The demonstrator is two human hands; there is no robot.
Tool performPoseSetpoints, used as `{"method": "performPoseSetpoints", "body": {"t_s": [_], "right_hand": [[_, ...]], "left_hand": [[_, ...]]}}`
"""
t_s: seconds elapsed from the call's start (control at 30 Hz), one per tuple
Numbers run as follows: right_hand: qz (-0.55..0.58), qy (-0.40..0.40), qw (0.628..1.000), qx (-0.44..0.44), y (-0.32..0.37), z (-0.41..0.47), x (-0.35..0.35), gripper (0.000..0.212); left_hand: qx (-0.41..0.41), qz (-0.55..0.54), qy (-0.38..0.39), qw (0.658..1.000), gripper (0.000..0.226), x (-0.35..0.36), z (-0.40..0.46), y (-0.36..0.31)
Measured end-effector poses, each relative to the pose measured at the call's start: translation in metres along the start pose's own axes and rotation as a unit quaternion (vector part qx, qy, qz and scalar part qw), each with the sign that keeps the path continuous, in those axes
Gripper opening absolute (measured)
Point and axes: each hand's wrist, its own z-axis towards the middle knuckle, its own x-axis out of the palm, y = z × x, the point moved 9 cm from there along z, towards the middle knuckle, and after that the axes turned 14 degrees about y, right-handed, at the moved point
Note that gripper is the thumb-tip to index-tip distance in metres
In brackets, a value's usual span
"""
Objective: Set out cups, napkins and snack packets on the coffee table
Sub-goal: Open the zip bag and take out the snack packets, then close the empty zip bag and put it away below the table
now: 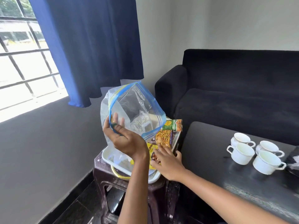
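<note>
My left hand (127, 139) holds up a clear zip bag (137, 109) with a blue seal, pinching its open rim above a white tray (106, 156). The bag looks empty. My right hand (168, 162) reaches into the tray and grips the snack packets (165, 139), its fingers over a yellow one and an orange-brown one. A green packet (172, 125) lies at the tray's far end. Several white cups (241, 153) with gold rims stand together on the dark coffee table (210, 143) to the right.
The tray sits on a dark brown plastic stool (153, 191) beside the coffee table. A black sofa (234, 88) stands behind the table. A blue curtain (90, 46) and a barred window fill the left. A black patterned item (293, 160) lies at the table's right edge.
</note>
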Motion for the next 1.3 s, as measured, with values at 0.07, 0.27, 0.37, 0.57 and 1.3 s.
{"method": "performPoseSetpoints", "body": {"t_s": [0.07,0.27,0.37,0.57,1.3], "right_hand": [[0.035,0.034,0.999,0.000,-0.005,-0.002,0.000,0.067],[0.307,-0.112,0.945,-0.009,-0.022,-0.049,-0.047,0.058],[0.480,-0.118,0.868,-0.050,-0.030,-0.081,-0.060,0.059],[0.652,-0.173,0.732,-0.096,-0.046,-0.152,-0.075,0.082],[0.634,-0.547,0.546,-0.025,-0.141,-0.263,-0.057,0.040]], "left_hand": [[-0.004,-0.007,0.012,1.000,0.029,0.005,-0.005,-0.001],[-0.085,-0.037,0.039,0.995,0.027,0.010,-0.011,0.016],[-0.152,-0.079,0.057,0.984,0.023,0.015,-0.013,0.028],[-0.271,-0.084,0.157,0.946,0.021,0.047,-0.048,0.046],[-0.261,0.248,0.700,0.617,0.057,0.108,-0.199,0.058]]}}
